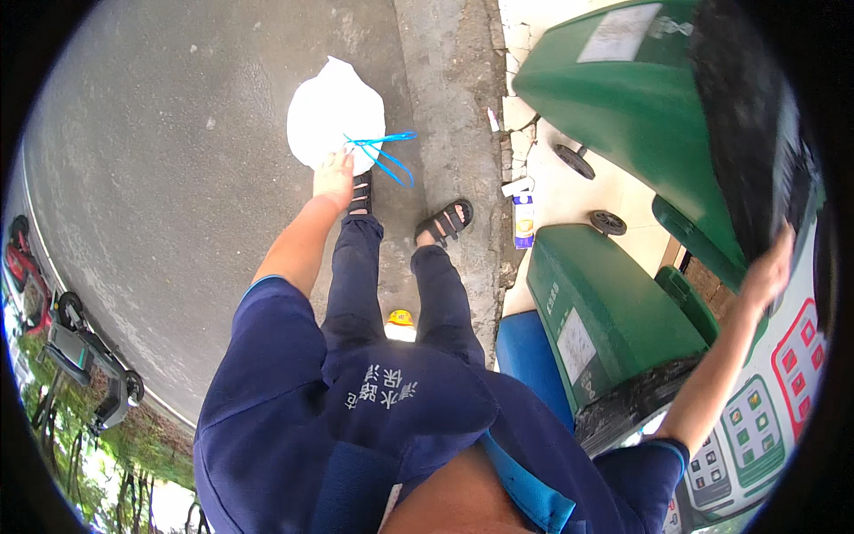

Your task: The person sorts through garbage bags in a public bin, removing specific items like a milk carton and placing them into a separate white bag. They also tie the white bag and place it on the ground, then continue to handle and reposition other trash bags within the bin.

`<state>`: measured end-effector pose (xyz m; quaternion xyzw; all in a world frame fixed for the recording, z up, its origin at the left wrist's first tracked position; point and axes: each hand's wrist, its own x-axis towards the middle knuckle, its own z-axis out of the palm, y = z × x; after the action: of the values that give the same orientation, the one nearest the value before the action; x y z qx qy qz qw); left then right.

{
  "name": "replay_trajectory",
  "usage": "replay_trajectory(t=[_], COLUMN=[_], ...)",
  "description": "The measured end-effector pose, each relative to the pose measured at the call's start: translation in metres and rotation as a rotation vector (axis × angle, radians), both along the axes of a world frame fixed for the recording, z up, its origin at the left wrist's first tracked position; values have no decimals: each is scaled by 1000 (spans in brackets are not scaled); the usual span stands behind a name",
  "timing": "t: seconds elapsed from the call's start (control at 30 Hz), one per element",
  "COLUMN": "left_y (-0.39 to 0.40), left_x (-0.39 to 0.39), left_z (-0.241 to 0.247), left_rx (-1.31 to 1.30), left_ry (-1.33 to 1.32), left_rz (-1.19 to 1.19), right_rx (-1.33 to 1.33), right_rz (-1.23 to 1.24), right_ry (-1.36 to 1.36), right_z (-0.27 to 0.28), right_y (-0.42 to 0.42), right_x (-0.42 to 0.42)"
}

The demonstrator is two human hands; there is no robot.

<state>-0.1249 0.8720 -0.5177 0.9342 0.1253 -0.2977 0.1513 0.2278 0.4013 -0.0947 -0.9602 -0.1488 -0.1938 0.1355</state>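
My left hand (335, 179) is at the tied neck of a white plastic rubbish bag (333, 110), its fingers closed around the plastic beside the knot. Blue drawstring loops (387, 150) stick out to the right of those fingers. On the right, my right hand (770, 270) grips the edge of a black plastic liner (740, 127) at the mouth of a large green wheeled bin (620, 100). That hand is blurred, and its fingertips are partly hidden. A second green bin (600, 307), also lined in black, stands nearer to me.
A blue bin (530, 360) adjoins the nearer green one. A purple-and-white drink carton (524, 220) lies by the broken kerb (504, 153). Between my legs is a yellow-and-white object (400, 324). An electric scooter (93, 374) is parked far left; a sorting-sign board (754, 427) stands right.
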Motion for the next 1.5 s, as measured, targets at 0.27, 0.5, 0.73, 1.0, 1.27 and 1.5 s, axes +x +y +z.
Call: replay_trajectory(t=[0.27,0.5,0.73,1.0,1.27,1.5], left_y=[8,79,225,317,435,541], left_x=[66,34,28,76,152,285], left_z=[-122,-83,41,169,249,279], left_rx=[-94,-706,-706,-912,-657,-547], left_ry=[-105,-150,-494,-647,-915,-1037], left_rz=[-455,1330,1741,1767,1840,1779], right_rx=[-22,-159,-170,-111,-223,795], right_rz=[-65,-56,-59,-21,-248,-643], right_ry=[104,-51,101,357,268,70], right_z=[24,22,10,33,35,61], right_y=[-25,-52,-6,53,43,115], right_x=[-3,-6,-11,-3,-17,64])
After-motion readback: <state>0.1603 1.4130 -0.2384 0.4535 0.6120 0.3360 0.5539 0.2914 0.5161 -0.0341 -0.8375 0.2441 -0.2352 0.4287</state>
